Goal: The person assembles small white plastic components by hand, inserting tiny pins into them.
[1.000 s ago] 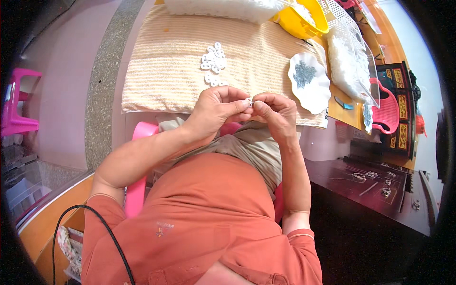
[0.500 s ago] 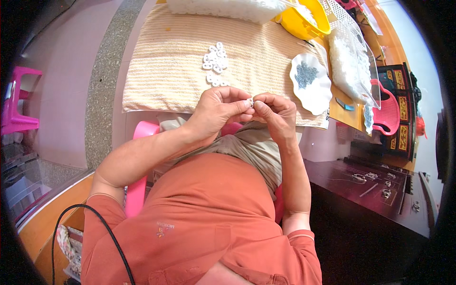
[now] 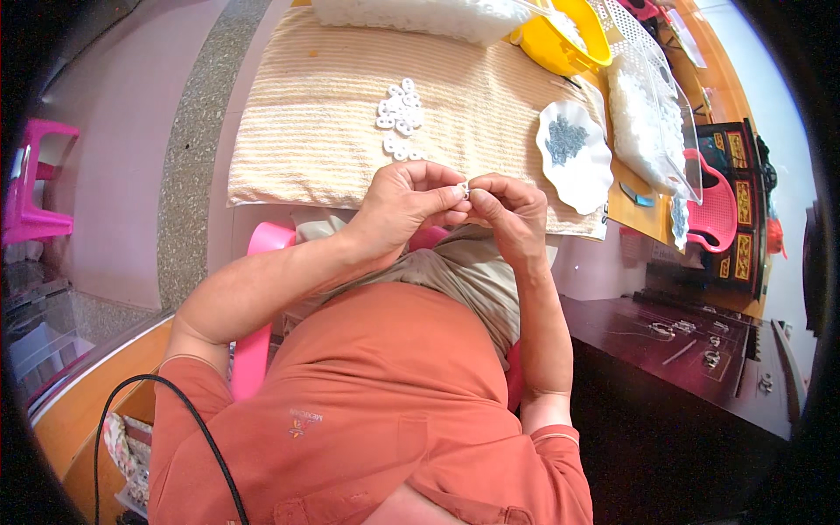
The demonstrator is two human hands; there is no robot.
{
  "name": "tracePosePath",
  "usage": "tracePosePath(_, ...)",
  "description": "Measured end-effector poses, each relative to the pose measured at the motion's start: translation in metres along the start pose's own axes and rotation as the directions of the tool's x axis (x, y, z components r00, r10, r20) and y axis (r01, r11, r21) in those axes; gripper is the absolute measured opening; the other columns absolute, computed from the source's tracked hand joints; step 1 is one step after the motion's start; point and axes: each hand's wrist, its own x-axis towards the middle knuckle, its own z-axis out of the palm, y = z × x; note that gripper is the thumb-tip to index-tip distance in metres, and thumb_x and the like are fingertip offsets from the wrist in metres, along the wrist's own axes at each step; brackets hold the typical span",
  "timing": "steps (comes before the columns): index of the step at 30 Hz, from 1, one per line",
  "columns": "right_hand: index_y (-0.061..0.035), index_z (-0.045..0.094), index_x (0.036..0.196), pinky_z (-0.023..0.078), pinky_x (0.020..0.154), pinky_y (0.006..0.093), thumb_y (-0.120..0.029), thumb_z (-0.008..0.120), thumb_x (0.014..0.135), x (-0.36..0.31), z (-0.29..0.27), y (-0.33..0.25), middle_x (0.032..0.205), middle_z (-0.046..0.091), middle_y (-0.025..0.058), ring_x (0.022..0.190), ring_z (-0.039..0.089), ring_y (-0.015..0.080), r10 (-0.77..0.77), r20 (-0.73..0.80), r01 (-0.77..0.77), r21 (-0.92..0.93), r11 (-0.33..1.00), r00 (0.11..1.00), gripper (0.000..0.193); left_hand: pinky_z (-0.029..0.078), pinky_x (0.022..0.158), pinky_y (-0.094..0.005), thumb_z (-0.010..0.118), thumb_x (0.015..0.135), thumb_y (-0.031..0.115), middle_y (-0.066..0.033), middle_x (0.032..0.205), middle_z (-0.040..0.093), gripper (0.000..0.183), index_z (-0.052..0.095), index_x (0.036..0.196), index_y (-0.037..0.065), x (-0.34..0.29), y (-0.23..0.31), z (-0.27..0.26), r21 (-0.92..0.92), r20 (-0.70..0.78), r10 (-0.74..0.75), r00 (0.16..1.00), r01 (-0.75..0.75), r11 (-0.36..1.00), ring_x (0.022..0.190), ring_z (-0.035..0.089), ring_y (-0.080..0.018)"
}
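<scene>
My left hand (image 3: 407, 206) and my right hand (image 3: 509, 210) meet at the near edge of the towel, fingertips pinched. Between them is a small white piece (image 3: 465, 189), mostly covered by the fingers; both hands grip it. Just beyond my left hand, a loose pile of small white rounded pieces with holes (image 3: 400, 112) lies on the striped towel (image 3: 306, 114). To the right of my right hand, a white scalloped plate (image 3: 584, 185) bears a heap of small dark grey bits (image 3: 566, 140), too small to make out.
A clear bin of white pieces (image 3: 420, 19) stands at the far edge, beside a yellow bowl (image 3: 544, 44). Another clear bin (image 3: 647, 122) is at the right, near a blue-and-black object (image 3: 637, 194). Pink stools (image 3: 39, 188) and a dark cabinet (image 3: 665, 350) flank me.
The hands stay nearly in place, still pinching the small white piece. The whole view has shifted very slightly; nothing else visibly moved.
</scene>
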Motion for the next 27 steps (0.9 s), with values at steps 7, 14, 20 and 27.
tracePosePath(7,0.0064,0.064,0.096,0.059,0.07,0.0265,-0.002,0.06,0.09,-0.0017,-0.0012,0.0014,0.087,0.067,0.0097,0.077,0.066,0.0134,-0.006,0.005,0.006,0.017,1.0,1.0,0.012,0.053,0.067,-0.0202,0.06,0.09,0.005,-0.0058,0.085,0.065,0.011,0.062,0.099,-0.001,0.0018,-0.0023,0.0007,0.003,-0.002,0.007,1.0,-0.007,1.0,0.074,0.063,-0.0095)
tracePosePath(14,0.0055,0.064,0.096,0.059,0.07,0.0262,-0.003,0.06,0.09,-0.0013,-0.0021,0.0057,0.086,0.067,0.0086,0.077,0.065,0.0127,0.005,0.01,-0.005,-0.018,1.0,1.0,0.011,0.054,0.068,-0.0205,0.061,0.089,0.005,-0.006,0.086,0.065,0.011,0.062,0.099,-0.001,0.0026,-0.0045,-0.0001,-0.004,-0.011,0.011,1.0,-0.011,1.0,0.074,0.063,-0.0096)
tracePosePath(20,0.0045,0.064,0.095,0.057,0.069,0.0242,-0.006,0.059,0.091,-0.0017,-0.0015,0.0048,0.084,0.067,0.0074,0.076,0.064,0.0108,0.023,0.02,-0.022,-0.043,0.999,1.0,0.012,0.054,0.068,-0.0206,0.061,0.089,0.005,-0.0061,0.086,0.065,0.011,0.062,0.098,-0.002,0.0011,-0.0033,0.0006,0.001,-0.007,0.024,1.0,-0.024,1.0,0.075,0.063,-0.0103)
tracePosePath(27,0.0046,0.064,0.094,0.055,0.068,0.0232,-0.007,0.059,0.092,-0.0012,0.0009,0.002,0.082,0.066,0.0051,0.073,0.063,0.0093,0.027,0.048,-0.026,-0.034,0.999,0.998,0.012,0.054,0.065,-0.0212,0.062,0.089,0.004,-0.0064,0.086,0.066,0.011,0.063,0.098,-0.003,0.0001,-0.0052,0.0012,0.073,-0.039,0.061,0.997,-0.058,0.996,0.075,0.063,-0.0096)
